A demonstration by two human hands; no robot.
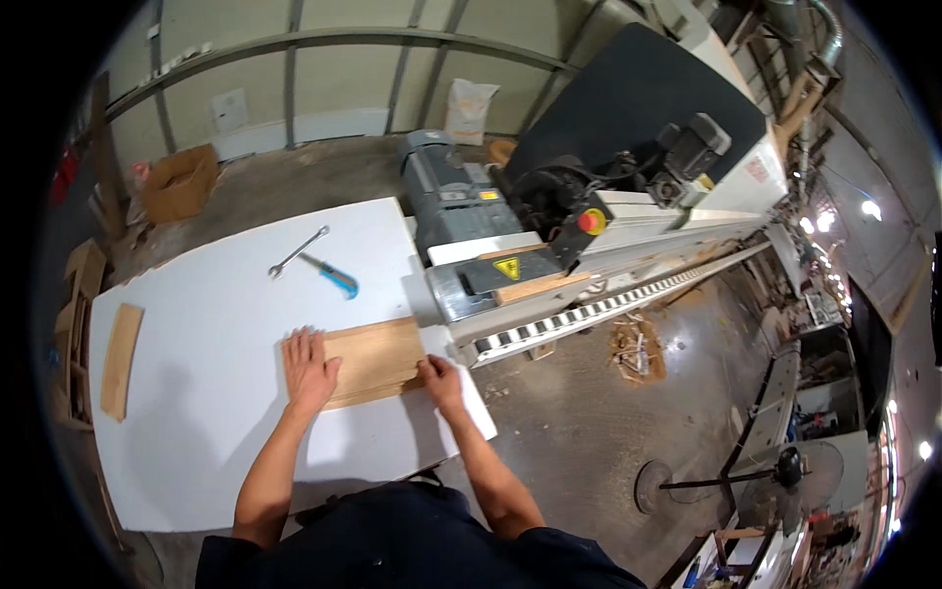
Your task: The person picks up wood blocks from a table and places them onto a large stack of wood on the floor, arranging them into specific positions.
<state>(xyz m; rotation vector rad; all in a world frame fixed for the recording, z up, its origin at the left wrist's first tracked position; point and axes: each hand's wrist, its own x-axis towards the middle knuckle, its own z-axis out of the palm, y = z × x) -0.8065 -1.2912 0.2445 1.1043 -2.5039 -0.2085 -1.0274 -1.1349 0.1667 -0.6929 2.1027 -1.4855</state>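
Upper garment [422,535]: one, dark navy to near-black, plain cloth. Sleeves: two, short, matching; left sleeve [228,562], right sleeve [569,560]. Small pale dot [378,562] on front, too small to identify. Left forearm [270,471], right forearm [496,481]: bare. Left grip [309,378], right grip [444,385]: bare hands, slender wrists.

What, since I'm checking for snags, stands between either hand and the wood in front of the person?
Nothing visible does. The left hand lies flat on the wood near its left end; the right hand is at its right edge. The wrench and blue-handled tool lie clear, beyond its far edge.
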